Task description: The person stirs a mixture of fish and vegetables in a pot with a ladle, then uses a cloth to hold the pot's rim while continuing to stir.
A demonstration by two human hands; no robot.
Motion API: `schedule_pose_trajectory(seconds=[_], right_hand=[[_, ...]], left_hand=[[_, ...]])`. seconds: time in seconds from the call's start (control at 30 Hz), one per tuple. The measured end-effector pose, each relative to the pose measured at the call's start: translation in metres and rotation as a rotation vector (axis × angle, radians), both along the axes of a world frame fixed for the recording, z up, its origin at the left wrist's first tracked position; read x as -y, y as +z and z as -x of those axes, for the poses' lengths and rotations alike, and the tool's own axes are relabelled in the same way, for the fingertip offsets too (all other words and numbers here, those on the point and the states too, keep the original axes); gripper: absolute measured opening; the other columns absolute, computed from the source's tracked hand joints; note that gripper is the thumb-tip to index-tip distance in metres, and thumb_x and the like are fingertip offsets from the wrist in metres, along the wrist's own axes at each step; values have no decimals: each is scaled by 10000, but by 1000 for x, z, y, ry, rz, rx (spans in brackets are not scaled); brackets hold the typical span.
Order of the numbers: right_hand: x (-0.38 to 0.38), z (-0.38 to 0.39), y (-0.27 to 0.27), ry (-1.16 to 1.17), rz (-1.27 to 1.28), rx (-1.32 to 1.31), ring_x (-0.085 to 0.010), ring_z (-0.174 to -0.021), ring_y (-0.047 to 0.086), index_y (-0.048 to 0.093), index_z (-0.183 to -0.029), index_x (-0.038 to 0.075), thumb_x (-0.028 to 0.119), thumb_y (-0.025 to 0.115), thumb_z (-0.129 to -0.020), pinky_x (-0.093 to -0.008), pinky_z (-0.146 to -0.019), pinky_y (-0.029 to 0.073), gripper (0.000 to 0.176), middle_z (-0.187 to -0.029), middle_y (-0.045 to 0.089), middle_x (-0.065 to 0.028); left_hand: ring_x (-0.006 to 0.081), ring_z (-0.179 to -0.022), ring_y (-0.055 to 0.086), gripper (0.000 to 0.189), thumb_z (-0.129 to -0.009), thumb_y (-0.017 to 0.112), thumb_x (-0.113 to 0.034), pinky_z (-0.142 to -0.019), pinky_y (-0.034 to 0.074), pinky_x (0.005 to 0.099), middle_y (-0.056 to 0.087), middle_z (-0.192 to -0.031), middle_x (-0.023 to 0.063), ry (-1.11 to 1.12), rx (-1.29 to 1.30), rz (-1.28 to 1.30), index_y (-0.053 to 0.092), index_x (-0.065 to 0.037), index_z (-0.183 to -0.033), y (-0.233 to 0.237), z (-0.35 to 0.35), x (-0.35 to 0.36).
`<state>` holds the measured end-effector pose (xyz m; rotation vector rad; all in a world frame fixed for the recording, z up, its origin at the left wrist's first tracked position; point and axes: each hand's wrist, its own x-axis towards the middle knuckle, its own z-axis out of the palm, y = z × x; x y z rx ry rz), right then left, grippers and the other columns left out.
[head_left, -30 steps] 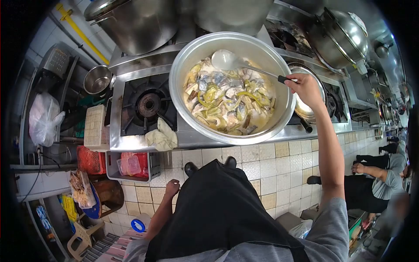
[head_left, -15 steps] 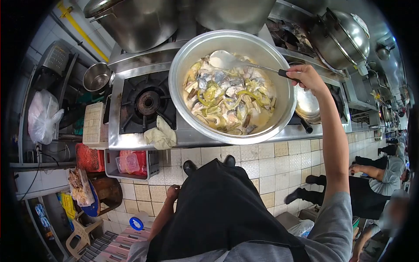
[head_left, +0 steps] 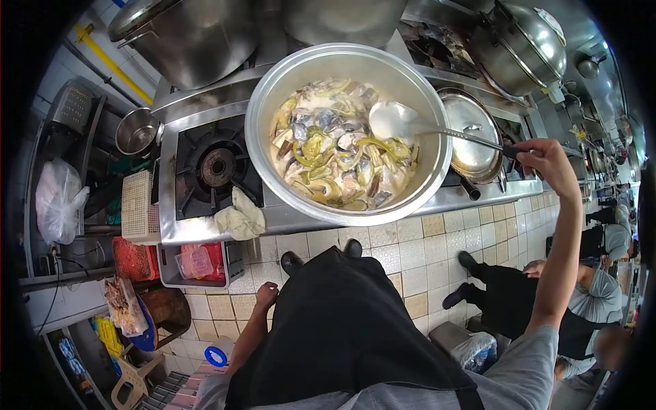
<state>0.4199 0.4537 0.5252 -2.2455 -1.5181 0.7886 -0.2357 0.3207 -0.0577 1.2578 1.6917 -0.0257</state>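
A wide metal pot [head_left: 260, 164] on the stove holds fish pieces and green vegetables in a pale broth [head_left: 342, 147]. My right hand [head_left: 547, 162], right of the pot, is closed on the dark handle of a large metal spoon [head_left: 391, 121]. The spoon's shaft crosses above the pot's right rim, and its bowl is over the right part of the food. My left hand [head_left: 268, 294] hangs low beside my black apron, away from the stove, its fingers curled together; whether anything is in them is too small to tell.
An unused burner [head_left: 218, 169] and a cloth [head_left: 241, 216] are left of the pot. A lidded pan [head_left: 471, 140] sits at its right, its handle toward the stove edge. Large pots stand behind. Crates [head_left: 198, 265] lie below left. Co-workers [head_left: 594, 301] stand at the right.
My right hand has moved right and toward me, drawing the spoon rightward across the pot. The view has shifted slightly, and my left hand still hangs down.
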Motion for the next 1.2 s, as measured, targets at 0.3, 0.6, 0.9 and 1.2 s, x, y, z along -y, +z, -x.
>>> schedule_pose_trajectory(seconds=[0.3, 0.6, 0.9, 1.2], right_hand=[[23, 17, 10, 4, -223, 207, -60, -640, 559, 728, -1094, -55, 30, 728, -872, -243, -594, 442, 238, -713, 655, -25], [-69, 52, -77, 58, -323, 134, -121, -625, 655, 754, -1061, -18, 180, 754, -862, -288, -624, 503, 281, -720, 710, -117], [-131, 65, -92, 208, -258, 56, -96, -621, 656, 769, -1010, -8, 169, 765, -839, -266, -609, 493, 246, -674, 698, -69], [-161, 49, -98, 217, -115, -25, -21, -525, 514, 757, -1052, 14, 157, 738, -887, -209, -449, 338, 219, -682, 661, 6]], left_hand=[[322, -850, 739, 306, -797, 639, -199, -827, 579, 426, 747, -923, 188, -126, -18, -123, 750, -87, -1059, 2, -10, -17], [301, -736, 746, 306, -810, 633, -180, -789, 589, 408, 745, -898, 199, -29, 15, -51, 745, -70, -1073, 14, -14, -20], [324, -900, 740, 306, -822, 637, -180, -836, 580, 415, 744, -973, 208, 39, -45, -15, 744, -59, -1081, 2, 10, 28], [346, -1049, 703, 306, -823, 681, -202, -914, 553, 411, 732, -1098, 193, 162, 43, 116, 743, -50, -1081, 1, 13, 49]])
